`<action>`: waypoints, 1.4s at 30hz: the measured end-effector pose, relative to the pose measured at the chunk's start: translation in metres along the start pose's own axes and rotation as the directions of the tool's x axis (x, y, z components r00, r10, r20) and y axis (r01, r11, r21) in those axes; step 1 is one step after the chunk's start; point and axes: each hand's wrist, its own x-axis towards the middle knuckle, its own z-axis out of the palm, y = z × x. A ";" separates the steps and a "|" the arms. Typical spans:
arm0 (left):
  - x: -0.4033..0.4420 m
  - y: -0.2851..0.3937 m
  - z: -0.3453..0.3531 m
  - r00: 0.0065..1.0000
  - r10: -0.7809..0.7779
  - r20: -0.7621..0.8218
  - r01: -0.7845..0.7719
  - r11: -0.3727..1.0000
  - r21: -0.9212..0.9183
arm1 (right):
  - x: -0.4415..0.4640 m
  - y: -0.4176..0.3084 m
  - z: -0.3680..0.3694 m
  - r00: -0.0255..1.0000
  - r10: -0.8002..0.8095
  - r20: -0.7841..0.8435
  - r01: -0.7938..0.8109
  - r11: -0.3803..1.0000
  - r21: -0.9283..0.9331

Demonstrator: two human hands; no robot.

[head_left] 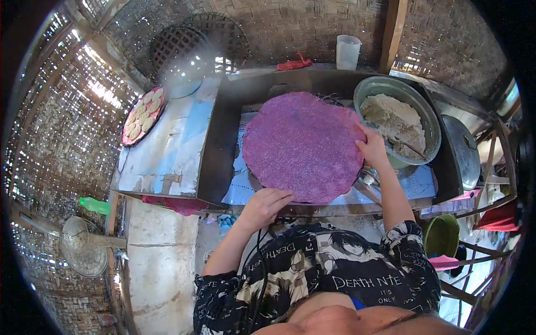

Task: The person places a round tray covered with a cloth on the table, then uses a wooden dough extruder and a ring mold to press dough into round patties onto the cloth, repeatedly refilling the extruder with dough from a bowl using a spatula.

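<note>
A large round purple cloth (304,148) lies spread in front of me, over something round whose dark edge shows a little at its lower side. My left hand (265,207) is at the near left edge of the cloth, its fingers closed on that edge. On the right rim, my right hand (371,148) pinches the cloth between thumb and fingers. What lies beneath the cloth is hidden. Just beyond my right hand stands a green basin (435,120) holding pale, crumbly flour-like dough (393,114), with a stick-like handle leaning in it.
A round tray of pale flat pieces on pink cloth (144,116) sits on the left table (181,137). A white plastic cup (348,53) and a red bag (294,62) stand at the back. A dark lid (462,151) rests right of the basin.
</note>
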 end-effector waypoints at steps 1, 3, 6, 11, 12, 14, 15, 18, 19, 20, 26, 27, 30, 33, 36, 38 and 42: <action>0.000 0.001 -0.004 0.999 -0.030 -0.025 0.030 1.000 0.001 | -0.001 -0.003 0.000 1.000 0.007 -0.002 -0.007 1.000 0.007; 0.000 0.000 -0.006 0.989 -0.107 -0.101 0.106 0.994 -0.009 | -0.001 -0.007 -0.002 1.000 -0.002 -0.017 0.002 1.000 0.016; -0.003 -0.003 -0.002 0.948 -0.227 -0.221 0.223 0.974 -0.044 | -0.001 -0.006 -0.006 0.998 -0.044 -0.051 0.045 0.999 0.028; -0.002 -0.004 0.003 0.902 -0.312 -0.299 0.317 0.948 -0.033 | -0.002 0.006 0.000 0.970 -0.210 -0.118 0.207 0.978 -0.036; -0.001 -0.004 0.005 0.902 -0.316 -0.294 0.317 0.947 -0.044 | -0.005 -0.002 -0.003 0.949 -0.303 -0.089 0.292 0.949 -0.116; -0.001 -0.003 0.010 0.904 -0.322 -0.282 0.316 0.946 -0.068 | -0.016 -0.030 -0.008 0.884 -0.467 -0.007 0.449 0.853 -0.266; -0.001 -0.002 0.012 0.906 -0.321 -0.275 0.318 0.946 -0.060 | -0.022 -0.038 -0.006 0.857 -0.513 0.048 0.504 0.815 -0.285; -0.001 -0.003 0.015 0.924 -0.297 -0.241 0.291 0.955 -0.061 | -0.033 -0.051 0.000 0.782 -0.595 0.186 0.622 0.722 -0.302; -0.001 -0.003 0.016 0.926 -0.300 -0.231 0.294 0.954 -0.061 | -0.035 -0.051 0.004 0.773 -0.598 0.212 0.634 0.716 -0.292; -0.001 -0.004 0.016 0.927 -0.304 -0.221 0.298 0.953 -0.061 | -0.035 -0.049 0.006 0.763 -0.601 0.238 0.646 0.710 -0.281; -0.002 -0.005 0.012 0.905 -0.354 -0.236 0.351 0.935 -0.053 | -0.036 -0.057 -0.018 0.864 -0.479 -0.155 0.428 0.862 -0.272; -0.003 -0.003 0.011 0.895 -0.377 -0.239 0.375 0.925 -0.058 | -0.041 -0.058 -0.024 0.870 -0.394 -0.296 0.337 0.914 -0.226; -0.010 -0.002 0.011 0.821 -0.438 -0.366 0.461 0.887 -0.027 | -0.075 -0.026 -0.025 0.902 0.143 -0.408 -0.085 0.984 0.156; -0.025 -0.011 0.016 0.686 -0.594 -0.421 0.579 0.795 -0.178 | -0.123 0.023 0.017 0.952 0.126 -0.279 -0.122 0.992 0.032; -0.034 -0.020 0.018 0.584 -0.681 -0.441 0.609 0.727 -0.318 | -0.153 0.042 0.060 0.995 -0.011 0.100 0.034 0.974 -0.225; -0.029 -0.021 0.015 0.542 -0.712 -0.446 0.608 0.699 -0.376 | -0.159 0.046 0.084 0.930 0.040 0.364 0.102 0.926 -0.363; -0.026 -0.018 0.007 0.558 -0.694 -0.455 0.616 0.714 -0.334 | -0.156 0.058 0.105 0.816 0.206 0.540 0.097 0.873 -0.479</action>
